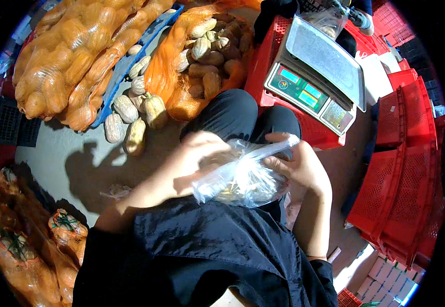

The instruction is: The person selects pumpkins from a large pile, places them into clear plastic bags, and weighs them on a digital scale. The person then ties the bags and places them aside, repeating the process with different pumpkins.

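A knotted clear plastic bag (245, 180) with pale produce inside rests on my lap between my hands. My right hand (297, 163) grips a twisted end of the bag at its upper right. My left hand (203, 157) is at the bag's left side, blurred, and its fingertips are partly hidden, so its hold cannot be told. Ahead of my knees lies an open orange mesh sack (157, 76) of small squashes (201, 48). Several loose squashes (155, 111) lie on the floor beside it.
A digital scale (299, 94) with a metal pan stands on a red plastic crate (262, 73) ahead right. Filled mesh sacks (65, 57) lie at upper left, more (34, 264) at lower left. Red crates (387, 184) are stacked right. Another person's gloved hand (360, 21) is beyond the scale.
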A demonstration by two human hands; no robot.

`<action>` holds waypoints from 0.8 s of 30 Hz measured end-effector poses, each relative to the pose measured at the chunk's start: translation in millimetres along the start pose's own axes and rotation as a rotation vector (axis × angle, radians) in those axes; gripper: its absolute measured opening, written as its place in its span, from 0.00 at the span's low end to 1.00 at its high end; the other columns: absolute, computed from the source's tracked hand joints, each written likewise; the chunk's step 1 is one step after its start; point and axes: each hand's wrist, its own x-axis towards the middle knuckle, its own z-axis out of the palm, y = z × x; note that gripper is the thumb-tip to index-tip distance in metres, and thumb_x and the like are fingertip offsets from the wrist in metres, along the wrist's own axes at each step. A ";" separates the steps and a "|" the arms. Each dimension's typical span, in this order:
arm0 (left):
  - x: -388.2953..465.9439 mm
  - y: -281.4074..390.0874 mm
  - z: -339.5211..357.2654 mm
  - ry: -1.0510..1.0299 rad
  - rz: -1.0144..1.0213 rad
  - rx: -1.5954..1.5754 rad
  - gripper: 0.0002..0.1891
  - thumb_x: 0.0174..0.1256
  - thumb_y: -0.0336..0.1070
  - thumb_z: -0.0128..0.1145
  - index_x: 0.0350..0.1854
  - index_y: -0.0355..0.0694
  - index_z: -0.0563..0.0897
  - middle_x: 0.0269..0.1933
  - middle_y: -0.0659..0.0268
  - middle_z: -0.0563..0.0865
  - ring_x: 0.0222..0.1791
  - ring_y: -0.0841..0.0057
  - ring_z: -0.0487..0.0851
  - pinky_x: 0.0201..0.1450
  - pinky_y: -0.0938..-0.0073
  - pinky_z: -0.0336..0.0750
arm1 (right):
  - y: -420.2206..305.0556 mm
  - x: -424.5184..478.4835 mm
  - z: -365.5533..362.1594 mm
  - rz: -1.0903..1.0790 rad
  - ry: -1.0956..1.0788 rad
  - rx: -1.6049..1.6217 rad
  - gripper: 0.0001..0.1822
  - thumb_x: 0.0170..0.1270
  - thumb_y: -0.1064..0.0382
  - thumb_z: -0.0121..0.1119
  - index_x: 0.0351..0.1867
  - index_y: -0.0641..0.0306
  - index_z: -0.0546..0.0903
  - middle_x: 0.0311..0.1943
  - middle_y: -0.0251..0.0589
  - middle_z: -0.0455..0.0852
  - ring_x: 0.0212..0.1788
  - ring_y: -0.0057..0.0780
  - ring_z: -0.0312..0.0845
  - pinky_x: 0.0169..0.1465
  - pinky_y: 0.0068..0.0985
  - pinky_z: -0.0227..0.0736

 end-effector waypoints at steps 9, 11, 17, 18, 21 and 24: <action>15.5 2.3 40.4 0.065 0.069 -0.162 0.06 0.53 0.30 0.59 0.31 0.36 0.77 0.38 0.60 0.80 0.44 0.64 0.78 0.48 0.68 0.71 | -3.9 -11.8 42.0 -0.303 0.286 -0.209 0.08 0.46 0.67 0.64 0.31 0.63 0.81 0.35 0.44 0.83 0.40 0.44 0.78 0.48 0.33 0.72; 15.2 -6.8 34.0 -0.002 0.032 -0.270 0.05 0.56 0.31 0.58 0.32 0.36 0.77 0.37 0.60 0.81 0.44 0.65 0.78 0.49 0.69 0.71 | -1.2 -10.0 40.5 -0.249 0.282 -0.084 0.06 0.47 0.69 0.62 0.29 0.64 0.80 0.33 0.45 0.82 0.39 0.44 0.78 0.46 0.33 0.72; 4.0 -30.8 -1.3 -0.098 -0.281 -0.719 0.10 0.57 0.27 0.58 0.26 0.40 0.69 0.31 0.69 0.74 0.32 0.82 0.70 0.36 0.79 0.66 | 60.4 -40.3 17.1 0.075 0.812 0.021 0.04 0.57 0.70 0.60 0.32 0.68 0.78 0.23 0.41 0.80 0.27 0.22 0.75 0.33 0.21 0.71; 2.5 -22.3 -14.6 -0.065 -0.315 -0.611 0.14 0.55 0.30 0.61 0.23 0.42 0.65 0.28 0.72 0.71 0.29 0.84 0.67 0.33 0.80 0.62 | 73.1 -48.3 13.0 0.146 0.838 0.129 0.05 0.58 0.69 0.59 0.32 0.68 0.77 0.23 0.40 0.79 0.27 0.20 0.73 0.33 0.20 0.69; 0.6 -11.6 -37.6 -0.190 0.098 0.075 0.10 0.45 0.33 0.65 0.28 0.41 0.77 0.24 0.69 0.72 0.27 0.73 0.70 0.34 0.72 0.64 | 113.7 -80.0 2.0 0.310 0.852 -0.007 0.07 0.62 0.66 0.56 0.30 0.68 0.77 0.23 0.35 0.79 0.27 0.20 0.71 0.35 0.20 0.67; -18.1 -6.3 -32.9 -0.320 0.220 0.414 0.11 0.40 0.38 0.66 0.27 0.44 0.81 0.30 0.68 0.77 0.36 0.69 0.73 0.46 0.65 0.66 | 106.5 -95.2 -15.7 0.199 0.949 -0.123 0.03 0.59 0.71 0.57 0.34 0.68 0.77 0.35 0.39 0.82 0.38 0.24 0.76 0.44 0.21 0.71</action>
